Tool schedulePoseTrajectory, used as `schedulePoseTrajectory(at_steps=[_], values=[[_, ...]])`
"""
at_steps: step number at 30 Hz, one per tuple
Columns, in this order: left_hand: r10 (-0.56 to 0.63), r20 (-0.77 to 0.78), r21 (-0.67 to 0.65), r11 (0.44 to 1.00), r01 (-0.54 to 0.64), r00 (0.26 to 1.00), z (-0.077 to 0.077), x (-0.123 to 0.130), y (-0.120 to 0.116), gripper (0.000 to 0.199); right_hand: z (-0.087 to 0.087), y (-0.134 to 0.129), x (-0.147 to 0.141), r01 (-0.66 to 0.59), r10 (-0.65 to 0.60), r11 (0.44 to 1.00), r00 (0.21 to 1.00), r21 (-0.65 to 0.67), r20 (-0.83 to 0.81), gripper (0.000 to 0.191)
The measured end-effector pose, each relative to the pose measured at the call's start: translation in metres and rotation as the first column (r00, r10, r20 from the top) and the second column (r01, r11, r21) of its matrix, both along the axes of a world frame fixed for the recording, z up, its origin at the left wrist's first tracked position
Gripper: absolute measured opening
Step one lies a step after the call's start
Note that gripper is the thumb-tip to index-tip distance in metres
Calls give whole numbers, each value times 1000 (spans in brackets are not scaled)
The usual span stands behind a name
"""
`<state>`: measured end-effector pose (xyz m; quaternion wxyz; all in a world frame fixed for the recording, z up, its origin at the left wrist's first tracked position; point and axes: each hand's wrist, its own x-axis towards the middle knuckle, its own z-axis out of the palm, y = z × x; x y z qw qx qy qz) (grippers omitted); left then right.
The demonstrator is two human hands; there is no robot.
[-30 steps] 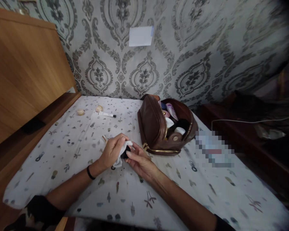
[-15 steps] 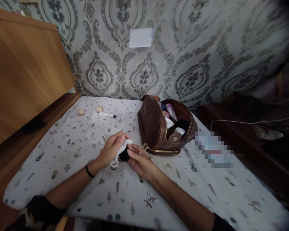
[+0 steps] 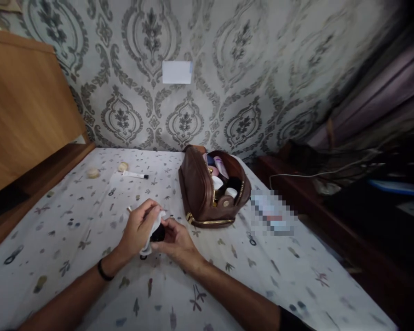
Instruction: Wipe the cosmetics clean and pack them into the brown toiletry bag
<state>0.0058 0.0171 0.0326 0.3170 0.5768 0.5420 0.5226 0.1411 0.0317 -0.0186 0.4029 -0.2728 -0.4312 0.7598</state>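
In front of me my left hand [image 3: 138,230] is closed around a white cloth [image 3: 154,232], pressing it against a small, dark, rounded object [image 3: 158,233]. The fingers of my right hand [image 3: 179,243] curl round the other side of that black object; its exact kind is hidden by cloth and fingers. A thin pale stick end [image 3: 129,209] shows just past my left fingers. To the right of my hands stands a brown toiletry bag [image 3: 202,188], unzipped, with white-lidded jars [image 3: 231,192] and a white and purple tube [image 3: 221,166] inside.
A white tube with a black cap [image 3: 134,174] and two small beige round items [image 3: 93,173] lie at the back left of the patterned sheet. A blurred-out packet [image 3: 272,214] is right of the bag. A wooden cabinet [image 3: 27,105] stands left; a papered wall rises behind.
The view has swung to the right, so everything appears further left. My right fingers have shifted on the black object and spread wider around it; the cloth stays in my left hand.
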Motion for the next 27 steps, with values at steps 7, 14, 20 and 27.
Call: schedulePoseTrajectory(at_steps=[7,14,20,27], values=[[23,160,-101,995,-7,987,0,-6,3,34,12,0,11,-110,110,994,994,-9,7,50],[55,42,15,998,-56,998,4,-3,0,33,15,3,12,-292,267,952,939,-93,-217,57],[9,-257,168,985,36,966,33,5,18,23,55,8,50,-231,235,972,961,42,-148,53],[28,-827,356,799,485,561,99,49,69,36,121,44,134,255,-337,884,929,392,155,40]])
